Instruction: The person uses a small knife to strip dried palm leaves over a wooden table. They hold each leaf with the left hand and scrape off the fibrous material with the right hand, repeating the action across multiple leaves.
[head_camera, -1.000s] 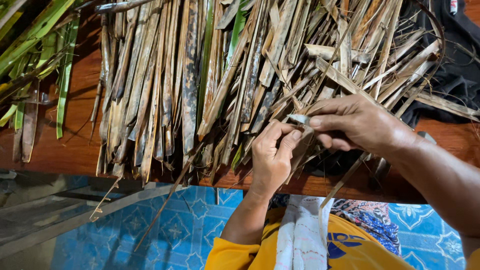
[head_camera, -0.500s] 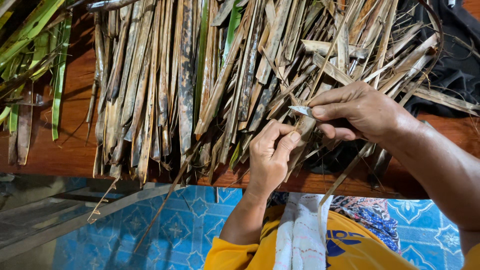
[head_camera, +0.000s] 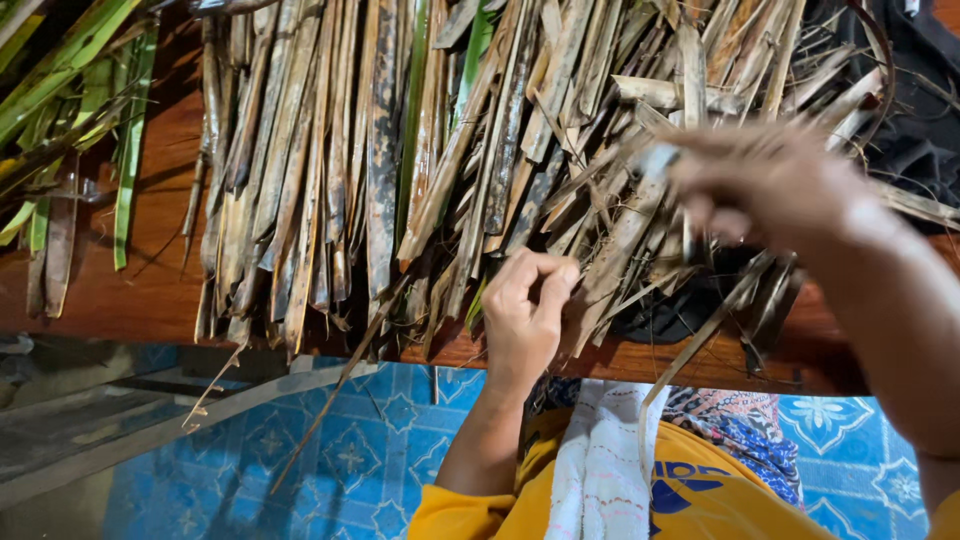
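A heap of dried brown palm-leaf strips (head_camera: 400, 160) lies across a dark wooden table (head_camera: 150, 290), their ends hanging over the near edge. My left hand (head_camera: 525, 310) is closed, thumb and fingers pinching a thin dry strip at the table's front edge. My right hand (head_camera: 770, 185) is blurred by motion above the right part of the heap. It is closed on a strip (head_camera: 640, 225) and a small pale object (head_camera: 660, 158) shows at its fingertips.
Fresh green leaves (head_camera: 60, 90) lie at the far left of the table. Dark cloth (head_camera: 910, 120) sits at the top right. A white cloth (head_camera: 600, 460) rests on my lap over a yellow shirt. Blue patterned floor tiles (head_camera: 360, 450) lie below the table edge.
My right hand has swept up and to the right, away from my left hand, pulling along the strip and turning blurred. My left hand keeps its pinch near the table edge.
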